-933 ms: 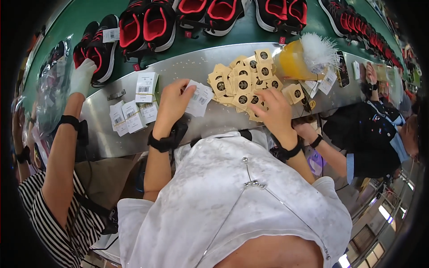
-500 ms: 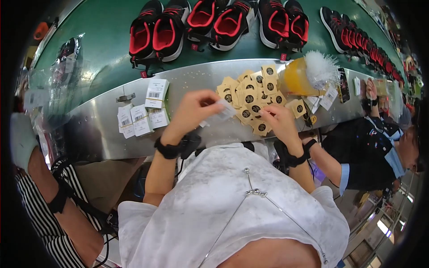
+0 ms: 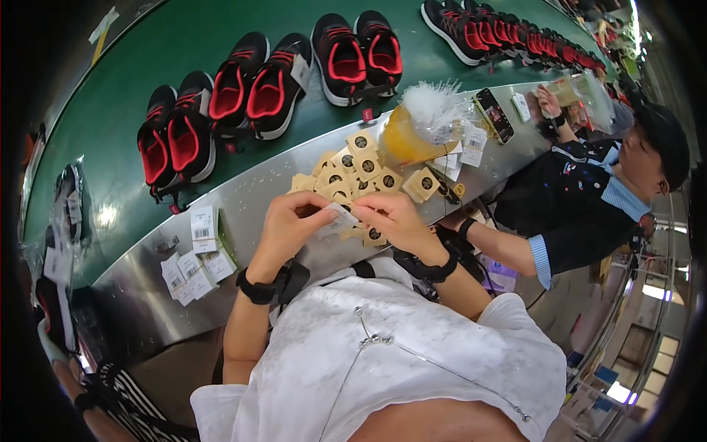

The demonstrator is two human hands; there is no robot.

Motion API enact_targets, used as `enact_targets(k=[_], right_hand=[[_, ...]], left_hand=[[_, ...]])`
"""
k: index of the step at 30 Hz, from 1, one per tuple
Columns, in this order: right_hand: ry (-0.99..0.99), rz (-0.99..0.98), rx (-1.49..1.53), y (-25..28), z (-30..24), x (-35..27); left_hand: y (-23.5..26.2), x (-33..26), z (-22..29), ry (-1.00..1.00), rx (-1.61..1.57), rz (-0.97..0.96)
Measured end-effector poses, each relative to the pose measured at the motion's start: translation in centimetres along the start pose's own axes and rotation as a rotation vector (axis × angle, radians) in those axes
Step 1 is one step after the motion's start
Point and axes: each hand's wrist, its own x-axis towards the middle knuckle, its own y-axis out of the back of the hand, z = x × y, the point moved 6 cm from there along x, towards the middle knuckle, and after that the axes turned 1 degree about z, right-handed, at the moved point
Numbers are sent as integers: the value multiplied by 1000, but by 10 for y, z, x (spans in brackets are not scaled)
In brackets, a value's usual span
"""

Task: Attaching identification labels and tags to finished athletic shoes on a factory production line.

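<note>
My left hand (image 3: 286, 225) and my right hand (image 3: 391, 218) meet above the metal ledge (image 3: 250, 199), both pinching one small white paper label (image 3: 337, 219) between the fingertips. Just beyond them lies a heap of tan cardboard hang tags (image 3: 352, 173) with dark round marks. Each wrist wears a black band.
Black-and-red sneakers (image 3: 221, 110) ride in pairs on the green belt (image 3: 162, 51). White barcode stickers (image 3: 195, 254) lie at the ledge's left. An orange-yellow bag with white tufts (image 3: 420, 121) and a phone (image 3: 493, 110) sit to the right, near a co-worker in dark clothes (image 3: 589, 199). Someone's striped sleeve (image 3: 118, 412) shows lower left.
My left hand carried a white label from the ledge toward me and met my right hand, which left the tag heap. The person at the left has withdrawn their arm.
</note>
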Motion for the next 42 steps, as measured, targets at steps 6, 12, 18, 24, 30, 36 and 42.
enact_targets(k=[6, 12, 18, 24, 30, 36, 42], right_hand=[[130, 659, 106, 97, -29, 1], [275, 1092, -58, 177, -3, -2], [215, 981, 153, 174, -5, 5], [326, 953, -158, 160, -47, -3], [645, 1221, 69, 175, -70, -42], [808, 1179, 224, 193, -92, -57], [294, 782, 135, 159, -80, -22]], left_hand=[[8, 1, 7, -87, 13, 207], [-7, 8, 32, -260, 174, 171], [-51, 37, 66, -511, 418, -53], [-125, 84, 109, -1049, 496, -54], [-146, 109, 95, -1038, 614, -52], [-138, 107, 95, -958, 579, -79], [-77, 97, 97, -403, -165, 183]])
